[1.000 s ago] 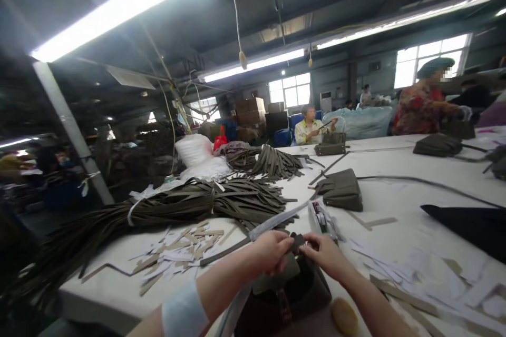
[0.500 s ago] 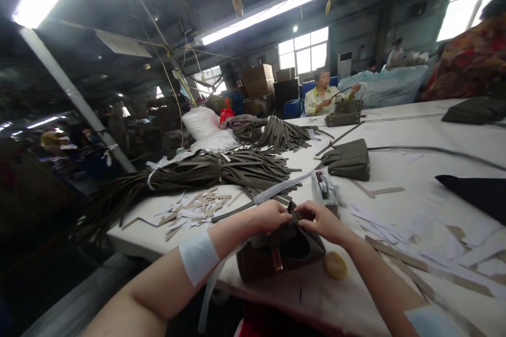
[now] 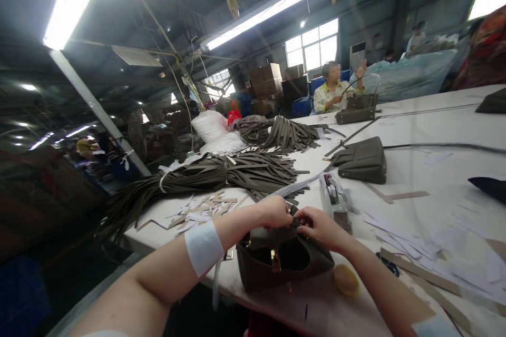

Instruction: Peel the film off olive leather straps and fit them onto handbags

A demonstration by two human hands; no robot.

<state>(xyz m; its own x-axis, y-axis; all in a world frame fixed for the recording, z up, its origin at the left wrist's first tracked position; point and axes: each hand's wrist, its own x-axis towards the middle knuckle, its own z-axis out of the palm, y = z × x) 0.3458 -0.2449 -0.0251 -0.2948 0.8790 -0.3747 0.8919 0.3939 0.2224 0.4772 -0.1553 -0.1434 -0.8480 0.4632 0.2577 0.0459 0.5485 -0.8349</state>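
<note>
A dark olive handbag (image 3: 253,269) stands at the near edge of the white table, its opening facing me and a gold clasp (image 3: 275,260) hanging at its front. My left hand (image 3: 277,212) is closed on the bag's upper far part; its fingertips are partly hidden. Close beside it, my right hand (image 3: 317,225) pinches the same top part between thumb and fingers. What small piece lies between the fingertips is hard to make out. A yellow round disc (image 3: 347,280) lies just right of the bag. Behind my right hand stands a tape dispenser (image 3: 334,201).
Bundled dark straps (image 3: 205,171) and paper scraps (image 3: 200,213) lie left. Another olive bag (image 3: 362,160) sits beyond the dispenser. Scissors (image 3: 388,264) and paper strips (image 3: 427,253) lie right. Across the table (image 3: 427,131), a co-worker (image 3: 330,93) handles a bag.
My view has swung slightly left, so things appear further right. The bag's opening faces me more fully, while both hands stay at its top. The co-worker's raised hand has gone higher.
</note>
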